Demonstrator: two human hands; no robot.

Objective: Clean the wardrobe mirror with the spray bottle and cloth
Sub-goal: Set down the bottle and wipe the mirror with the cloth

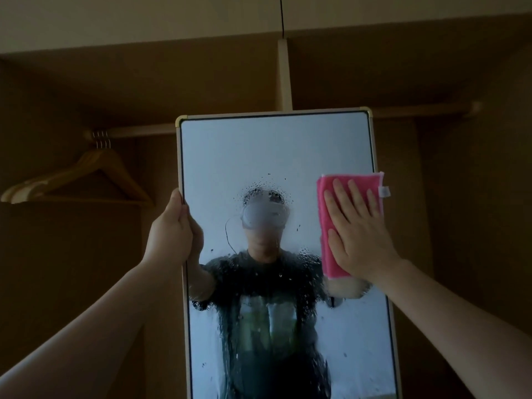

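Note:
A tall mirror [276,151] in a pale frame stands upright in the middle of the view, its glass covered with spray droplets and runs from mid-height down. My left hand [175,228] grips the mirror's left frame edge, thumb in front. My right hand [355,228] lies flat with fingers spread on a folded pink cloth [326,246], pressing it against the glass near the right edge. No spray bottle is in view. The glass reflects a person in a dark T-shirt wearing a headset.
Behind the mirror is an open, dim wooden wardrobe. Several wooden hangers [77,180] hang on a rail [129,132] at the left. A vertical divider [284,76] rises behind the mirror's top, and another rail [426,110] runs to the right.

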